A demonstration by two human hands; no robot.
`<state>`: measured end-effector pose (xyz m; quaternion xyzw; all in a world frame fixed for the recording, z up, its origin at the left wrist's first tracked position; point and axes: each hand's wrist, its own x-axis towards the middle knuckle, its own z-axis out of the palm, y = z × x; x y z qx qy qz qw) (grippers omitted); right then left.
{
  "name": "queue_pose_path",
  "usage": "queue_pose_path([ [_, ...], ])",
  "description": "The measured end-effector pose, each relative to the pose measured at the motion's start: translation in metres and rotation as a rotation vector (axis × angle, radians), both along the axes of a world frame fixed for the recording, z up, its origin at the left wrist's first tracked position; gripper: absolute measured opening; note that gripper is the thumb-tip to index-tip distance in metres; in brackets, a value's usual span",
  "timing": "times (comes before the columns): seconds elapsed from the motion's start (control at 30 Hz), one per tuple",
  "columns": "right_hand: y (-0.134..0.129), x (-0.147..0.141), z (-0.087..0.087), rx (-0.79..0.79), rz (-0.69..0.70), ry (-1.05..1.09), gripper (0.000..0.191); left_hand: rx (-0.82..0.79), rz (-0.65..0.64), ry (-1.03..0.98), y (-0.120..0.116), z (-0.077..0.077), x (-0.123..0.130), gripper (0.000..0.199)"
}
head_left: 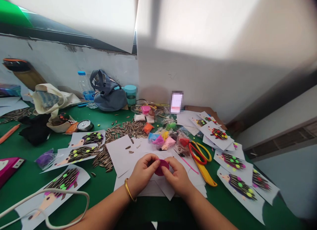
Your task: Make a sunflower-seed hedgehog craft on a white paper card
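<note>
A flat, rounded piece of dark magenta clay is pinched between both hands above a pile of white paper sheets. My left hand, with a gold bangle on its wrist, grips its left edge. The fingers of my right hand close on its right side. Beyond the hands lie small bags of coloured clay. Sunflower seeds are heaped behind and to the left of the paper.
Red-handled scissors and a yellow cutter lie right of the paper. Hedgehog cards flank both sides. A white cable loops at lower left. A blue bag, bottle and lit phone stand by the wall.
</note>
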<state>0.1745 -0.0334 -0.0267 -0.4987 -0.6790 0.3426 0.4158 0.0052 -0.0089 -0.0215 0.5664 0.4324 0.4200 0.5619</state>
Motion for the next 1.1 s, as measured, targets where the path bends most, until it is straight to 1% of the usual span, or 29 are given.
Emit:
queue_pose_path([
  [0.13, 0.0002, -0.0007, 0.0017, -0.021, -0.014, -0.042, 0.015, 0.040, 0.017, -0.009, -0.0002, -0.0011, -0.0003, 0.027],
  [0.3, 0.0011, 0.0002, -0.0013, 0.003, -0.035, -0.029, 0.013, 0.059, -0.019, 0.034, 0.0000, -0.0006, -0.0008, 0.016],
  [0.4, 0.0009, 0.0015, -0.0026, -0.022, -0.067, 0.003, 0.015, 0.045, -0.030, 0.022, -0.0008, -0.0008, -0.0003, 0.020],
  [0.5, 0.0004, 0.0013, -0.0019, -0.040, -0.051, 0.006, 0.016, 0.091, -0.006, 0.040, -0.0013, -0.0028, -0.0001, 0.029],
  [0.63, 0.0007, 0.0000, -0.0019, -0.025, -0.038, -0.005, 0.016, 0.191, -0.006, 0.120, 0.0003, -0.0040, -0.0009, 0.015],
  [0.8, 0.0010, 0.0019, -0.0041, -0.017, -0.061, 0.011, 0.019, 0.157, 0.037, 0.112, 0.0001, -0.0014, -0.0014, 0.017],
  [0.9, 0.0000, 0.0021, -0.0032, -0.006, -0.039, -0.002, 0.020, 0.180, 0.008, 0.118, -0.0013, -0.0011, -0.0014, 0.020],
  [1.0, -0.0005, 0.0009, -0.0013, 0.007, -0.011, 0.000, 0.021, 0.198, -0.011, 0.167, -0.0011, -0.0024, -0.0015, 0.016],
  [1.1, 0.0003, -0.0001, -0.0009, -0.012, -0.003, 0.007, 0.018, 0.143, 0.035, 0.145, 0.0002, -0.0036, -0.0015, 0.018],
])
